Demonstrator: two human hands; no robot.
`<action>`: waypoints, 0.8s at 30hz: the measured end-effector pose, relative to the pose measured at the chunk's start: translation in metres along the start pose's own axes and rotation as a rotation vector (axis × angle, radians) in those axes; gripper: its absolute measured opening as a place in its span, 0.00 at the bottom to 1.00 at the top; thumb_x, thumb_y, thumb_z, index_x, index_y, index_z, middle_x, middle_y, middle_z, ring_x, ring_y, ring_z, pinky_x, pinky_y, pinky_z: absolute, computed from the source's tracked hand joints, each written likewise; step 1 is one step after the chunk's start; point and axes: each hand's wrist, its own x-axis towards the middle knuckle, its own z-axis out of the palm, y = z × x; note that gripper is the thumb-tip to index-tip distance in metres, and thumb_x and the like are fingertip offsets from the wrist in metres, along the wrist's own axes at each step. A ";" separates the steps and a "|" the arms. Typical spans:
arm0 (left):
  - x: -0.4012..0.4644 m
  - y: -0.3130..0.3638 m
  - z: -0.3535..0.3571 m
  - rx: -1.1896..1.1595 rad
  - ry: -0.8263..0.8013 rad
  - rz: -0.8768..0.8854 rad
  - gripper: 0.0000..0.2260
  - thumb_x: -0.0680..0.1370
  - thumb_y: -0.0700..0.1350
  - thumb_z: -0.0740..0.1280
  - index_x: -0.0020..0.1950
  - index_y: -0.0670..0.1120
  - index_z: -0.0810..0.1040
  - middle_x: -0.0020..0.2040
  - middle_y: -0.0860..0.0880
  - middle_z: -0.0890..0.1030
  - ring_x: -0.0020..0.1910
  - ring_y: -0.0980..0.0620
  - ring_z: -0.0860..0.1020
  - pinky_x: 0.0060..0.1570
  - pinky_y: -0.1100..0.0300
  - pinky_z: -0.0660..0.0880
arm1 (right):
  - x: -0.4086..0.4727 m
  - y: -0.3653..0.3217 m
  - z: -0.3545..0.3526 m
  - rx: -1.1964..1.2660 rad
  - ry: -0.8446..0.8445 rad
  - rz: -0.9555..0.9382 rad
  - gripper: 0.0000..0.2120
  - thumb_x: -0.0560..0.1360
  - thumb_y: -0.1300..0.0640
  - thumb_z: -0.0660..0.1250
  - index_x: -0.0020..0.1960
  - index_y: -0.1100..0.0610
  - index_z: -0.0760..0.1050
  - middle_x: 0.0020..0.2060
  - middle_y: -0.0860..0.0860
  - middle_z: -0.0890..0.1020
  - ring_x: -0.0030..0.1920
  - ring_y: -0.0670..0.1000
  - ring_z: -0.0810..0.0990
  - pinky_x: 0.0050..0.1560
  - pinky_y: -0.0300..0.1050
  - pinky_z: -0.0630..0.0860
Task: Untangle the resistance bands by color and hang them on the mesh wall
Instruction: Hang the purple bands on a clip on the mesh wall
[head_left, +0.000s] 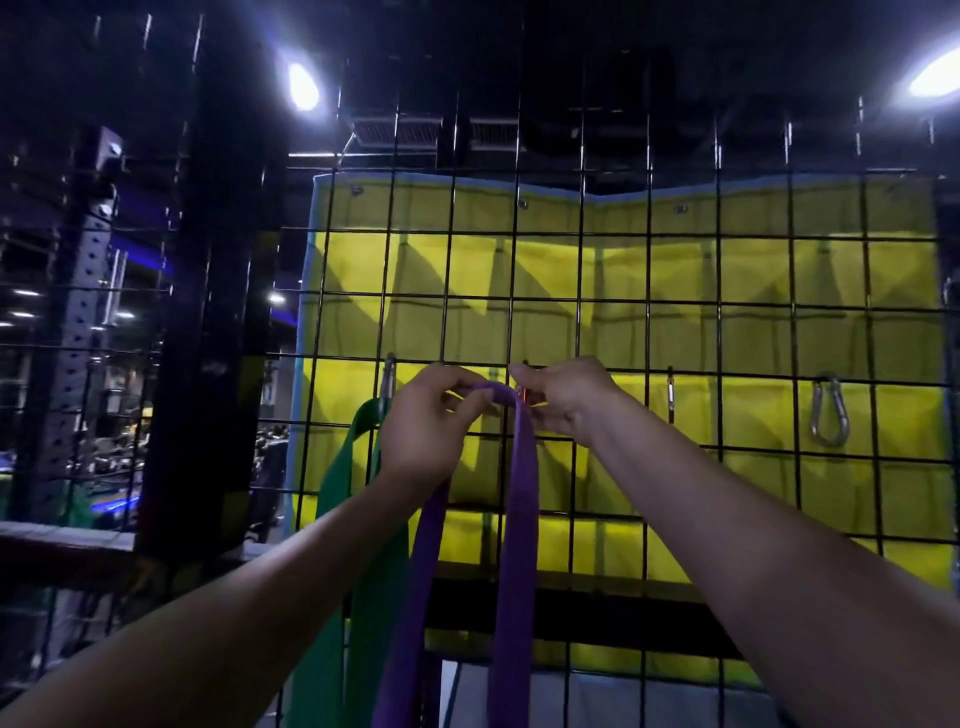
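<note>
— Where was the purple band?
— Held up at the mesh wall, top of the loop bent over between both hands, two strands hanging straight down past the bottom of the view. Hung just right of the green band, already on its own clip.

— And the left hand?
— Pinched the top of the purple loop, thumb and fingers curled over it.

— The right hand?
— Curled close against the mesh beside the loop's top, right at a small clip with a reddish glint. Fingertips hidden; couldn't tell whether gripping the clip or the band.

— Hooked yet?
— Not clearly. Looked like the threading step, judging from the pose.

— How best done?
— Probably: gate pressed open with the right, flat band fed in edge-first with the left, kept untwisted so both strands dropped parallel. Released only once the gate had snapped closed. Kept apart from the green band to avoid a fresh tangle.

— Spare clips?
— Two further right: a slim one and a big silver one, both bare.
</note>
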 end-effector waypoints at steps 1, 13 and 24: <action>0.000 0.001 0.000 0.006 0.012 -0.001 0.04 0.74 0.47 0.68 0.48 0.50 0.80 0.44 0.56 0.78 0.42 0.61 0.76 0.42 0.59 0.74 | 0.001 0.000 0.000 0.009 0.008 -0.001 0.20 0.71 0.56 0.72 0.56 0.68 0.73 0.39 0.60 0.82 0.35 0.55 0.82 0.43 0.49 0.82; 0.016 0.006 0.002 -0.047 0.066 -0.026 0.04 0.75 0.50 0.68 0.41 0.56 0.75 0.38 0.54 0.79 0.37 0.49 0.81 0.37 0.44 0.79 | 0.004 0.005 0.000 0.075 0.034 -0.038 0.19 0.69 0.55 0.73 0.50 0.70 0.75 0.38 0.60 0.81 0.35 0.54 0.82 0.34 0.43 0.80; 0.019 0.007 -0.006 -0.043 -0.274 -0.030 0.11 0.80 0.44 0.60 0.61 0.52 0.75 0.54 0.48 0.76 0.38 0.56 0.78 0.29 0.69 0.72 | 0.011 0.010 0.002 0.043 0.103 -0.083 0.20 0.70 0.54 0.73 0.50 0.71 0.77 0.34 0.59 0.80 0.32 0.53 0.80 0.42 0.50 0.82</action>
